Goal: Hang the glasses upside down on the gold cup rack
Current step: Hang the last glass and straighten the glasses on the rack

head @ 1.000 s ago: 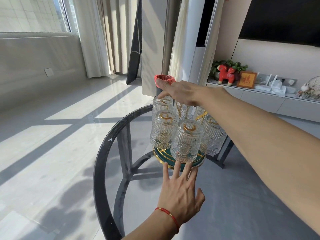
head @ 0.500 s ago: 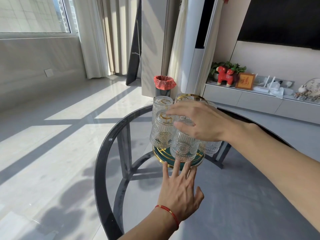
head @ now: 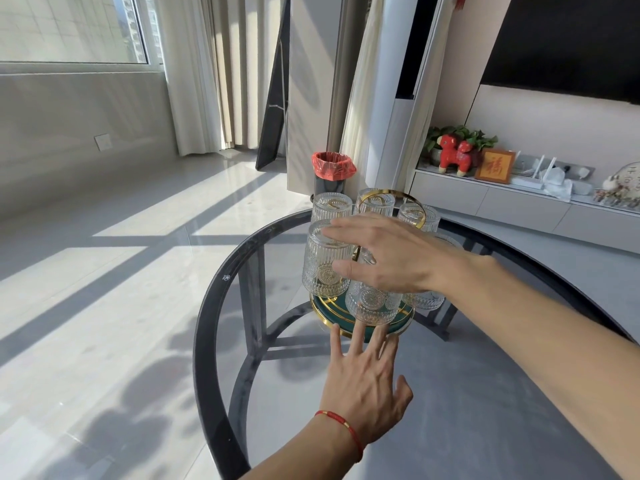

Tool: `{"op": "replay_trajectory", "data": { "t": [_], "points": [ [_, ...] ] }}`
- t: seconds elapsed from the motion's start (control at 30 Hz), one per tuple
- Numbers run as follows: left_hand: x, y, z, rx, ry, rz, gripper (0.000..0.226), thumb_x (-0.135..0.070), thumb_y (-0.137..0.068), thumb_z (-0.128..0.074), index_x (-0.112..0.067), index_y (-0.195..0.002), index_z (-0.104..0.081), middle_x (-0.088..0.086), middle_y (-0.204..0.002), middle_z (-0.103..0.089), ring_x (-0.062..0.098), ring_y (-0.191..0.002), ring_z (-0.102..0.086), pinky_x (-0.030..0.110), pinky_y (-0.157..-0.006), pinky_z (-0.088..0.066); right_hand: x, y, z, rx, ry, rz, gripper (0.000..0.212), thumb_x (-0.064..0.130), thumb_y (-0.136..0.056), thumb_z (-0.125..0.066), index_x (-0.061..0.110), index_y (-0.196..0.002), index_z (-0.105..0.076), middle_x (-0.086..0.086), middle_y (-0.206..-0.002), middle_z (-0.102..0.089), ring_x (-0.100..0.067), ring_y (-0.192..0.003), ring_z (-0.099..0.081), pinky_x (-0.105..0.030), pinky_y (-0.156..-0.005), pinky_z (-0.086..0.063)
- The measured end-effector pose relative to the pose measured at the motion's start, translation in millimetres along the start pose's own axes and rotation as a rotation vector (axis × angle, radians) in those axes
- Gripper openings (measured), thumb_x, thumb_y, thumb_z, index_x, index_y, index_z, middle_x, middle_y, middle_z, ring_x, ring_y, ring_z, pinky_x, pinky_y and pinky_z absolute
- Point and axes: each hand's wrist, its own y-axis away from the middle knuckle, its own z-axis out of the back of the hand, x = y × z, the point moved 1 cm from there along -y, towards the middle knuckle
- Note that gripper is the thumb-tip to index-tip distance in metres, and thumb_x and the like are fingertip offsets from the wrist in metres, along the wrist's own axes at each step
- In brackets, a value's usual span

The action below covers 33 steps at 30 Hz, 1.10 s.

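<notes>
The head camera, the only view, looks down on a round glass table point(head: 221, 271) with a dark rim, and the gold cup rack point(head: 389, 202) stands toward its far edge on a green, gold-rimmed base point(head: 332, 306). Six ribbed glasses, as far as I can count them, already hang on it upside down, mouths down and thick bottoms up: the front-left glass point(head: 323, 265), the front glass point(head: 372, 299), a back-left glass point(head: 330, 206), one behind the ring handle, and two on the right partly hidden by the arm. The right hand point(head: 391, 254) reaches over the front of the rack with its grip released, fingers spread flat across the tops of the two front glasses; whether it presses on them or just brushes them I cannot tell. The left hand point(head: 363, 386) lies open on the table just before the base, fingertips touching or nearly touching its near rim, holding nothing. The hanging looks done, with no glass left loose on the table. These glasses look heavy for their size, rigid, brittle and smooth enough to slip, and they would chip against each other or the metal prongs; the embossed side wall, wrapped by fingers and thumb around the middle, seems the safest hold.
</notes>
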Motion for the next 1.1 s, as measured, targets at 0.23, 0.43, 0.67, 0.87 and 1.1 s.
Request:
{"op": "replay_trajectory", "data": {
  "t": [0.23,0.43,0.67,0.87,1.1],
  "points": [
    [0,0,1,0.008,-0.006,0.001,0.061,-0.049,-0.09,-0.036,-0.017,-0.14,-0.048,0.005,-0.156,-0.043,0.039,-0.146,-0.03,0.071,-0.116,-0.022,4,0,-3,-0.005,0.039,-0.016,0.067,0.064,-0.099,-0.044,0.038,-0.16,-0.031,0.007,-0.17,-0.028,-0.018,-0.156,-0.023,-0.044,-0.124,-0.016],
    [1,0,1,0.024,-0.007,0.004,0.062,-0.05,-0.091,-0.033,-0.018,-0.142,-0.045,0.004,-0.158,-0.038,0.038,-0.149,-0.024,0.071,-0.117,-0.018,4,3,-5,-0.019,0.031,-0.005,0.068,0.067,-0.101,-0.034,0.034,-0.16,-0.033,0.005,-0.17,-0.029,-0.018,-0.156,-0.022,-0.043,-0.124,-0.016],
    [0,1,1,0.026,-0.001,-0.002,0.063,-0.051,-0.091,-0.033,-0.018,-0.144,-0.044,0.004,-0.158,-0.039,0.038,-0.149,-0.024,0.07,-0.117,-0.018,-3,23,4,-0.206,-0.152,-0.028,0.061,0.057,-0.103,-0.033,0.025,-0.152,-0.049,0.002,-0.16,-0.046,-0.014,-0.149,-0.036,-0.041,-0.122,-0.028],
    [0,0,-1,0.004,0.002,-0.004,0.061,-0.049,-0.09,-0.037,-0.018,-0.142,-0.046,0.004,-0.154,-0.043,0.038,-0.145,-0.031,0.07,-0.116,-0.022,-14,60,-8,-0.499,-0.083,-0.066,0.034,0.026,-0.098,-0.056,0.013,-0.126,-0.069,-0.002,-0.127,-0.07,-0.023,-0.125,-0.058,-0.041,-0.11,-0.041],
    [-1,-1,-2,0.007,0.005,0.001,0.063,-0.049,-0.09,-0.035,-0.022,-0.147,-0.041,-0.001,-0.155,-0.04,0.035,-0.143,-0.029,0.068,-0.118,-0.017,-7,72,-29,-0.552,0.024,-0.042,0.033,0.029,-0.096,-0.06,0.014,-0.124,-0.071,-0.002,-0.127,-0.069,-0.023,-0.121,-0.06,-0.044,-0.106,-0.043]
  ]
}}
